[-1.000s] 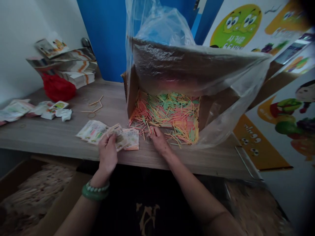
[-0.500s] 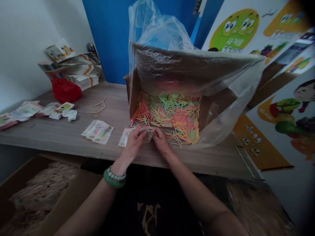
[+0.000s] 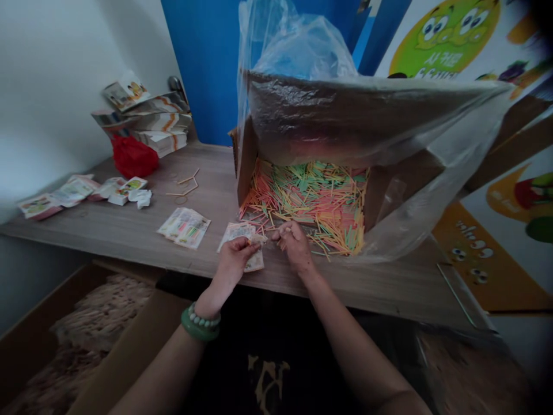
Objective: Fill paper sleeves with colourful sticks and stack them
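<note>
Pinching a small printed packet (image 3: 258, 238) between thumb and fingers, the left hand (image 3: 233, 260) sits above the near edge of the wood-grain table (image 3: 142, 230). At its three o'clock is the right hand (image 3: 295, 246), fingers bent inward close to that packet; whether they grip anything, I cannot tell. More printed packets (image 3: 254, 263) lie flat on the table under and just beyond the left hand, partly covered by it.

From the right hand, at twelve to one o'clock, thin pink, green and yellow sticks (image 3: 306, 199) fill the open side of a cardboard box (image 3: 247, 155) draped with a clear plastic liner (image 3: 470, 138); some spill out toward the fingers.

From the left hand, a fanned set of packets (image 3: 185, 227) rests at ten o'clock, with a few loose sticks (image 3: 196, 182) farther out toward eleven. Beyond, between ten and eleven, sits a red plastic bag (image 3: 135, 157), touching or just in front of a stack of flat printed cartons (image 3: 164, 124). At seven o'clock, a green bangle (image 3: 196, 330) and a beaded bracelet (image 3: 203, 317) circle the left wrist.
</note>
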### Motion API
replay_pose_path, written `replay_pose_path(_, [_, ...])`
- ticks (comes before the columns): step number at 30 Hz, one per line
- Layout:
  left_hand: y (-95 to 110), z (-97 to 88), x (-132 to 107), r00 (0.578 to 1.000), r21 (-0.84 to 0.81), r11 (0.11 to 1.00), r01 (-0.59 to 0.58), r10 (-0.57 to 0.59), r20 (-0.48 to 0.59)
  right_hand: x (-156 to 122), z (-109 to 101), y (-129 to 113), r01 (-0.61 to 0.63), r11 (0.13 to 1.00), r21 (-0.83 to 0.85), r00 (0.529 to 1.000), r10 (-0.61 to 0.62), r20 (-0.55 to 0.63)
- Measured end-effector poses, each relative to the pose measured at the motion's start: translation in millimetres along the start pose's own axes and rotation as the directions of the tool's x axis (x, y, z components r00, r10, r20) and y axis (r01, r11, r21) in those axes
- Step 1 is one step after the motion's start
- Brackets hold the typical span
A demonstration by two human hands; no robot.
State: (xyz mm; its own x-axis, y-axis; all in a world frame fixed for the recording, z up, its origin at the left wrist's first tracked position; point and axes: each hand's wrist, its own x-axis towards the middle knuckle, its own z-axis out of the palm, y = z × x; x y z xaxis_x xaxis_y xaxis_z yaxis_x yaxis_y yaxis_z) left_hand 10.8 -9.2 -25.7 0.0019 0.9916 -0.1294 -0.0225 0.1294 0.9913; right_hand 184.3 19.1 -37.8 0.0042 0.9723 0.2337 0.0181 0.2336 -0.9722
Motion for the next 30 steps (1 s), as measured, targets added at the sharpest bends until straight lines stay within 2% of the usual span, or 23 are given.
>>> replay_pose_path(3, [3.2,2.8,-3.8,0.992,0.173,0.976,-0.129,0.124,0.038,-3.1,5.1,-13.5,0.050,0.987,0.150,0.998,-0.043,-0.052])
replay_pose_path(5, [3.4,5.1,-6.6,0.984,0.226,0.958,-0.174,0.162,0.074,-5.3,9.0,-25.1,0.097,0.976,0.196,0.995,-0.088,-0.054])
replay_pose_path(10, [-1.1,9.5,-9.5,0.997,0.113,0.993,-0.041,0.033,0.076,-9.4,17.2,-57.3,0.168,0.940,0.298,0.984,-0.144,-0.103])
replay_pose_path(14, [0.7,10.7,-12.3,0.993,0.067,0.997,-0.025,0.017,0.117,-11.1,25.8,-75.9,0.232,0.891,0.391,0.972,-0.202,-0.117])
replay_pose_path(18, [5.2,10.1,-17.5,0.988,0.053,0.999,-0.010,0.001,0.157,-13.2,32.9,-75.3,0.262,0.893,0.367,0.965,-0.238,-0.111])
replay_pose_path(22, [6.8,10.0,-20.6,0.987,0.043,0.999,0.013,-0.020,0.162,-16.5,31.7,-66.8,0.207,0.921,0.330,0.978,-0.185,-0.097])
replay_pose_path(25, [7.7,11.7,-21.1,0.991,0.067,0.998,-0.010,0.001,0.134,-17.8,28.0,-65.8,0.199,0.932,0.302,0.978,-0.170,-0.118])
replay_pose_path(30, [9.9,14.7,-21.5,0.985,0.102,0.993,-0.056,0.039,0.167,-19.1,26.3,-68.3,0.223,0.918,0.327,0.974,-0.194,-0.119])
